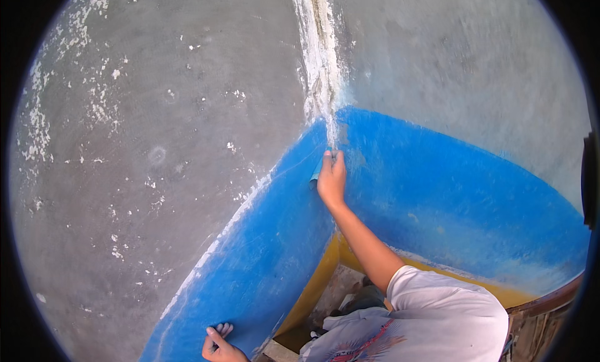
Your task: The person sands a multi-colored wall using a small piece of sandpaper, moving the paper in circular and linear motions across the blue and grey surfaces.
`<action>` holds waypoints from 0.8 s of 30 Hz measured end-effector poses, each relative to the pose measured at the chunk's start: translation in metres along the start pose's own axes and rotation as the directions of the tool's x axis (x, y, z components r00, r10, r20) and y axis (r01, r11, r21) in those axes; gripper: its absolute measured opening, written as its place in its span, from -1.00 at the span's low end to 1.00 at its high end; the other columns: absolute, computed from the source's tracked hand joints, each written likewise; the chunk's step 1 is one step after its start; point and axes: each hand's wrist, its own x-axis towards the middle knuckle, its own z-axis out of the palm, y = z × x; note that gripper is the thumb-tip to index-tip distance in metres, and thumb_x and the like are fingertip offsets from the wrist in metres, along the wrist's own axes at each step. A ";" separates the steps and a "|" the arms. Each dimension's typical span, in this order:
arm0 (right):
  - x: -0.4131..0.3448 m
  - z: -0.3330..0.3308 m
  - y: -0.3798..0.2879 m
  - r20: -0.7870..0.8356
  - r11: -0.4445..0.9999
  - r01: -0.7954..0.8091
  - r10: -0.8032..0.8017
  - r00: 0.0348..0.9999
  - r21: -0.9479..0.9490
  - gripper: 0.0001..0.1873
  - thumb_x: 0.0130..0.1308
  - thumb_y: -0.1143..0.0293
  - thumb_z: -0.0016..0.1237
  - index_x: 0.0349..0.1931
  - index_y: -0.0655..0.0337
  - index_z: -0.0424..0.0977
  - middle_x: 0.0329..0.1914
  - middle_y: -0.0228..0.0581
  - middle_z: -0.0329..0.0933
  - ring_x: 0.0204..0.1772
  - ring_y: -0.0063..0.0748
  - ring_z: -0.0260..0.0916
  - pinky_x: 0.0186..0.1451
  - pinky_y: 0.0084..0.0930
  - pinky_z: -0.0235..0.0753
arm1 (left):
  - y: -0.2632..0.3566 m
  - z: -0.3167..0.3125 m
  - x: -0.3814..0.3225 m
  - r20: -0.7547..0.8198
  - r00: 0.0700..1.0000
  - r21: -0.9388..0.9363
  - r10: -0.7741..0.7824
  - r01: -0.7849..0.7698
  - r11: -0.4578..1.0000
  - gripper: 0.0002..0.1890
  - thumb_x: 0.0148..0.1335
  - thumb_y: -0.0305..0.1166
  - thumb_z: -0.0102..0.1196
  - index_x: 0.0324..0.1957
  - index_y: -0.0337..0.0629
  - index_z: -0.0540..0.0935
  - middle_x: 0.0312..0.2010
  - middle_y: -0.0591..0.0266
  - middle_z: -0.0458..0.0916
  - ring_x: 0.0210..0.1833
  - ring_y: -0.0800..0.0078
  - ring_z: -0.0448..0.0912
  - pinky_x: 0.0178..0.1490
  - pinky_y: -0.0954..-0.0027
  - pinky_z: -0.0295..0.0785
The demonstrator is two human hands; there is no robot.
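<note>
At the corner where two walls meet, my right hand [332, 174] grips a folded blue-green sheet [316, 173], perhaps sandpaper, whose lower edge curls out left of the palm. The fingertips are against the blue-painted band [398, 165], just below a rough whitish strip [323, 57] that runs up the corner. My left hand [220, 343] is low in the picture, close to the blue band of the left wall, with its fingers curled and apart from the thumb; no object shows in it.
Grey wall surfaces rise on the left [154, 104] and right [450, 57], the left one with flaking white spots. A yellow band [311, 296] runs below the blue. Slatted wooden material [532, 334] lies at the lower right.
</note>
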 end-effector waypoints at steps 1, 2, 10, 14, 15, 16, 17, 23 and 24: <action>-0.002 0.000 0.000 -0.062 1.000 -0.001 0.001 0.998 -0.003 -0.74 0.52 0.25 -0.23 -0.24 0.30 0.30 -0.61 -0.26 0.33 -0.51 -0.43 0.23 -0.38 -0.30 0.23 | -0.002 0.000 0.000 0.001 1.000 0.001 0.002 -0.002 1.000 -0.64 0.41 -0.41 0.06 -0.42 -0.59 0.65 -0.53 0.00 0.68 -0.52 0.40 0.61 -0.34 0.39 0.54; 0.004 0.000 0.000 -0.059 1.000 0.004 -0.004 0.998 -0.004 -0.74 0.52 0.25 -0.23 -0.24 0.30 0.30 -0.61 -0.26 0.33 -0.51 -0.43 0.23 -0.38 -0.30 0.23 | -0.003 0.001 0.000 0.003 1.000 0.001 0.004 -0.004 1.000 -0.64 0.41 -0.41 0.06 -0.42 -0.59 0.65 -0.53 0.00 0.68 -0.52 0.40 0.61 -0.34 0.39 0.54; 0.026 0.005 -0.030 0.048 0.999 0.035 -0.035 0.998 0.014 -0.74 0.51 0.24 -0.23 -0.24 0.29 0.30 -0.57 -0.23 0.34 -0.48 -0.43 0.26 -0.32 -0.35 0.30 | -0.005 -0.003 0.001 0.002 1.000 -0.044 0.010 -0.009 0.999 -0.65 0.42 -0.42 0.05 -0.39 -0.61 0.65 -0.51 -0.02 0.68 -0.51 0.38 0.62 -0.35 0.39 0.55; 0.029 0.001 -0.017 0.018 0.999 -0.047 0.047 0.999 -0.004 -0.74 0.51 0.24 -0.23 -0.25 0.28 0.30 -0.56 -0.19 0.35 -0.46 -0.42 0.30 -0.31 -0.33 0.31 | -0.006 -0.001 0.001 0.032 0.999 -0.078 0.021 -0.019 0.997 -0.66 0.42 -0.43 0.05 -0.37 -0.62 0.64 -0.50 -0.03 0.68 -0.51 0.37 0.62 -0.35 0.39 0.57; 0.031 0.004 -0.031 0.018 0.999 0.033 -0.033 0.999 -0.025 -0.75 0.51 0.26 -0.24 -0.24 0.29 0.29 -0.60 -0.14 0.38 -0.49 -0.29 0.37 -0.32 -0.25 0.33 | -0.006 -0.002 0.001 0.033 0.999 -0.073 0.022 -0.019 0.997 -0.66 0.42 -0.43 0.05 -0.37 -0.62 0.64 -0.50 -0.03 0.68 -0.51 0.37 0.62 -0.35 0.39 0.57; 0.032 0.005 -0.044 0.018 0.992 0.117 -0.116 0.993 -0.045 -0.76 0.52 0.28 -0.26 -0.23 0.30 0.29 -0.64 -0.09 0.41 -0.51 -0.15 0.43 -0.34 -0.17 0.34 | -0.005 -0.003 0.001 0.031 0.999 -0.062 0.027 -0.026 0.998 -0.66 0.42 -0.43 0.05 -0.38 -0.62 0.64 -0.50 -0.03 0.68 -0.51 0.37 0.63 -0.35 0.39 0.57; 0.028 0.005 -0.052 0.015 0.992 0.116 -0.115 0.993 -0.044 -0.76 0.52 0.28 -0.26 -0.23 0.30 0.29 -0.64 -0.09 0.41 -0.51 -0.15 0.43 -0.34 -0.17 0.34 | -0.004 -0.003 0.002 0.030 0.999 -0.051 0.033 -0.032 0.998 -0.66 0.42 -0.43 0.05 -0.38 -0.62 0.64 -0.50 -0.03 0.68 -0.50 0.37 0.63 -0.34 0.39 0.57; -0.085 0.001 -0.057 0.321 0.851 0.505 -0.522 0.790 0.143 -0.84 0.45 0.40 -0.12 -0.21 0.35 0.37 -0.66 -0.07 0.43 -0.59 -0.12 0.49 -0.52 -0.25 0.41 | -0.007 -0.008 0.002 0.027 1.000 -0.051 -0.008 0.009 0.999 -0.65 0.42 -0.42 0.05 -0.40 -0.60 0.64 -0.50 -0.02 0.68 -0.50 0.38 0.63 -0.33 0.40 0.57; -0.107 0.000 -0.054 0.316 0.758 0.617 -0.650 0.691 0.210 -0.85 0.44 0.41 -0.10 -0.22 0.35 0.39 -0.65 -0.08 0.44 -0.60 -0.12 0.48 -0.51 -0.26 0.43 | -0.011 -0.008 0.002 0.025 1.000 -0.041 -0.013 0.014 0.999 -0.65 0.42 -0.42 0.05 -0.40 -0.60 0.64 -0.50 -0.02 0.68 -0.50 0.38 0.63 -0.33 0.40 0.57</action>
